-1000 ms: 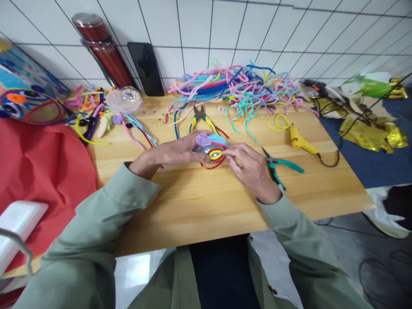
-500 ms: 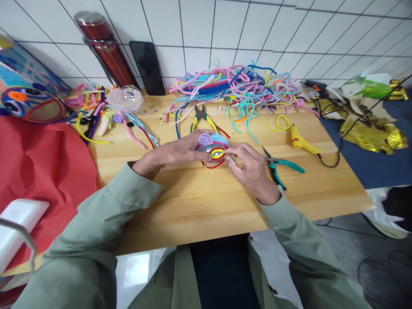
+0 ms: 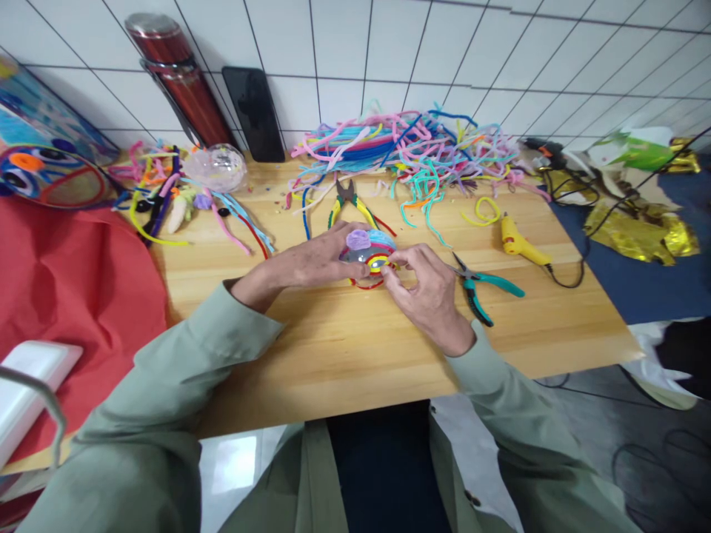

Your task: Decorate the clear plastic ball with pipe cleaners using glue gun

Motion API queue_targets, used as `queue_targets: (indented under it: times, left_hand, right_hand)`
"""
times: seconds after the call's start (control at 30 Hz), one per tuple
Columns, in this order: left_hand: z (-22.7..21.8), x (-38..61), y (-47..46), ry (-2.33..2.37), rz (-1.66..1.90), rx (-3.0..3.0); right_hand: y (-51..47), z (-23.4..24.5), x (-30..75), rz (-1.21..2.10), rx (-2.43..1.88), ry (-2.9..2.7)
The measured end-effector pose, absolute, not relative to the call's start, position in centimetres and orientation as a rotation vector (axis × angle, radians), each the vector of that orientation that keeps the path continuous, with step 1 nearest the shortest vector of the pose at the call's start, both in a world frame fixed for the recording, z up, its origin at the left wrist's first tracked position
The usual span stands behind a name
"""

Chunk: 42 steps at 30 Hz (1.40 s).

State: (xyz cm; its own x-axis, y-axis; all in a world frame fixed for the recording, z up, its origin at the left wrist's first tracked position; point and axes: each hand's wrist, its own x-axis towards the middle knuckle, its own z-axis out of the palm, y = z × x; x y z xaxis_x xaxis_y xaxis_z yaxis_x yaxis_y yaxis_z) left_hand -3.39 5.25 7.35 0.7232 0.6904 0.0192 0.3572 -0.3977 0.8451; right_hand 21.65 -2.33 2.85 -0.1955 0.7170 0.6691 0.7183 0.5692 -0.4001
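Note:
A clear plastic ball [image 3: 352, 255] rests on the table between my hands. Blue, pink and purple pipe cleaners cover its top, and a red strand curves along its lower edge. My left hand [image 3: 311, 259] is wrapped around its left side, thumb along the front and the other fingers partly hidden behind. On the front of the ball sits a red and yellow pipe cleaner loop [image 3: 378, 259]. Thumb and forefinger of my right hand [image 3: 427, 285] pinch this loop at its right end. Teal-handled pliers [image 3: 489, 283] lie open just right of that hand.
Yellow-handled cutters [image 3: 345, 194] lie behind the ball, before a heap of pipe cleaners [image 3: 383, 144]. A yellow glue gun [image 3: 522, 243] with its cord is at right. A red flask [image 3: 172, 74], a phone [image 3: 254, 115] and another clear ball [image 3: 216, 169] stand back left.
The ball has turned or shifted slightly to the right in my left hand. My right fingers have moved slightly down and left against the red and yellow loop.

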Motion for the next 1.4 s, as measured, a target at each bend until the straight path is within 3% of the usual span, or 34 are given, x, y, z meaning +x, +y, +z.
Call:
queue_targets:
  times: [1.4]
  left_hand:
    - [7.46,-3.20,5.11,0.862,0.427,2.049]
  right_hand:
    - [-2.64,3.17,21.72,0.071,-1.169,-1.912]
